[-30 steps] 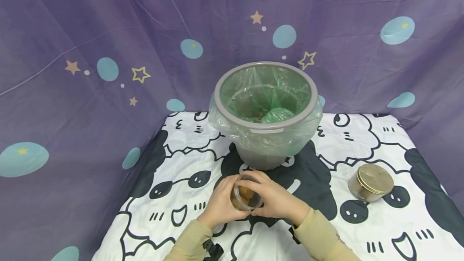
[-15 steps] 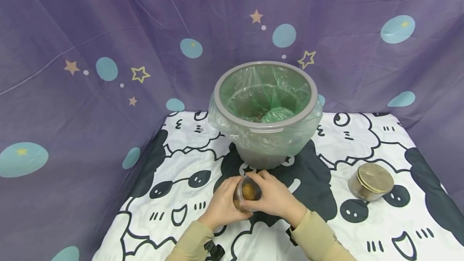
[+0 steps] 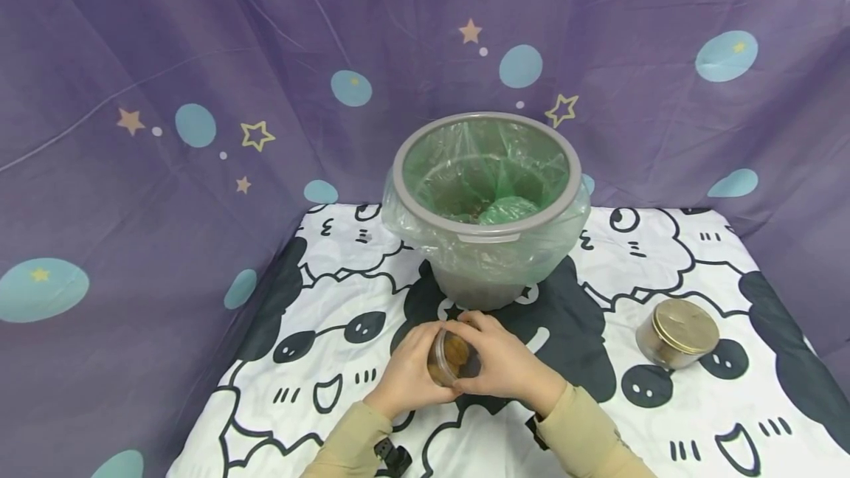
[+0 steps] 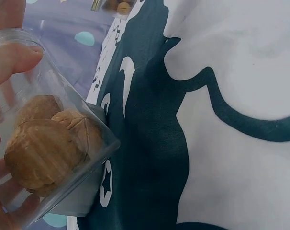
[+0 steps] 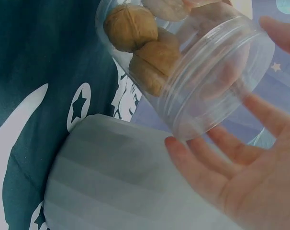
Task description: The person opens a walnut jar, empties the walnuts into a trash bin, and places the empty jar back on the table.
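A clear plastic jar [image 5: 217, 81], tilted with its uncovered threaded mouth facing right, holds several walnuts [image 4: 44, 153]. My left hand [image 3: 408, 376] grips the jar's body from the left, its fingers showing through the clear wall in the left wrist view. From the right, my right hand [image 3: 508, 366] holds the jar around its mouth, thumb at the lower side and fingers over the far side in the head view. Its fingertips [image 5: 176, 146] are right at the rim in the right wrist view. The walnuts [image 5: 130, 28] lie toward the bottom end of the jar.
A grey bin [image 3: 488, 231] lined with a green plastic bag stands just beyond my hands, with a crumpled green bag [image 3: 510, 210] inside. At right sits another jar with a gold lid [image 3: 684, 327]. Sheep-patterned cloth [image 3: 339, 290] covers the table; a purple curtain [image 3: 412, 13] hangs behind.
My right thumb has moved off the front of the jar's mouth to its lower edge. Walnuts have shifted inside the jar. The left hand keeps its hold.
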### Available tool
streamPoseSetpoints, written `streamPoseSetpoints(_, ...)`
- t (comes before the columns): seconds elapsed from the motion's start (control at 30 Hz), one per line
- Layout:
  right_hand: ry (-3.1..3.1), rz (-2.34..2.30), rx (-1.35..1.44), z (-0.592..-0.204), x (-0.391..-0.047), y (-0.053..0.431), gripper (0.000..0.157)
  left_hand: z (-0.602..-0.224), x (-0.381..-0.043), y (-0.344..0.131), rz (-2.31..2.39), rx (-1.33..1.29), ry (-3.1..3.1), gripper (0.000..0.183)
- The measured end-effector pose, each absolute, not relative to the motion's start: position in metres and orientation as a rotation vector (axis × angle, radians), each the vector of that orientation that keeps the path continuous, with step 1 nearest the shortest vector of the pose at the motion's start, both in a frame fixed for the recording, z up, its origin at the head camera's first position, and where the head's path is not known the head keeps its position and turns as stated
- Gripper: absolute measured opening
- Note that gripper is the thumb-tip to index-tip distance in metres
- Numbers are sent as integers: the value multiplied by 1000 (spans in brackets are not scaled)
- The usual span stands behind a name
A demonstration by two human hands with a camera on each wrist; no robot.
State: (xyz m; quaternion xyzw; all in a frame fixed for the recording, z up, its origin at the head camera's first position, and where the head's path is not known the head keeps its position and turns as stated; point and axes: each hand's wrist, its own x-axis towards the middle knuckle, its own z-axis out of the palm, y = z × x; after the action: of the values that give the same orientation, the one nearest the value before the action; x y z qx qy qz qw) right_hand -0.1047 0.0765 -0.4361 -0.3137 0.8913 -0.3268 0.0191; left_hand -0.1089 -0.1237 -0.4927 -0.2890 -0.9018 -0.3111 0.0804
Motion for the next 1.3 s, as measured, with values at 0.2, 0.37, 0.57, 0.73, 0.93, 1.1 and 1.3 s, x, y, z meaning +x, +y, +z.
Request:
streamPoseSetpoints(0.2,2705,-1025,-1220,-438,-107,81,76,-492,-109,-124,-915,-880,-2682,92)
streamPoseSetpoints(0.37,2670,-1032,-1358,-439,-109,84,78,-491,-107,-124,-931,-848,-2718,95)
streamPoseSetpoints(0.57,2721,-1081,-1252,-437,-109,86,82,-491,-107,-122,-936,-849,-2705,93)
streamPoseSetpoints(0.73,2802,-1131,-1001,-434,-108,87,78,-492,-109,-121,-939,-845,-2686,93)
streamPoseSetpoints(0.93,2752,-1124,-897,-435,-106,86,79,-492,-109,-120,-951,-848,-2683,90)
streamPoseSetpoints(1.1,2716,-1154,-983,-437,-107,86,75,-492,-109,-119,-946,-869,-2660,89)
streamPoseSetpoints(1.3,2666,-1080,-1151,-436,-108,86,77,-494,-108,-120,-944,-873,-2660,91)
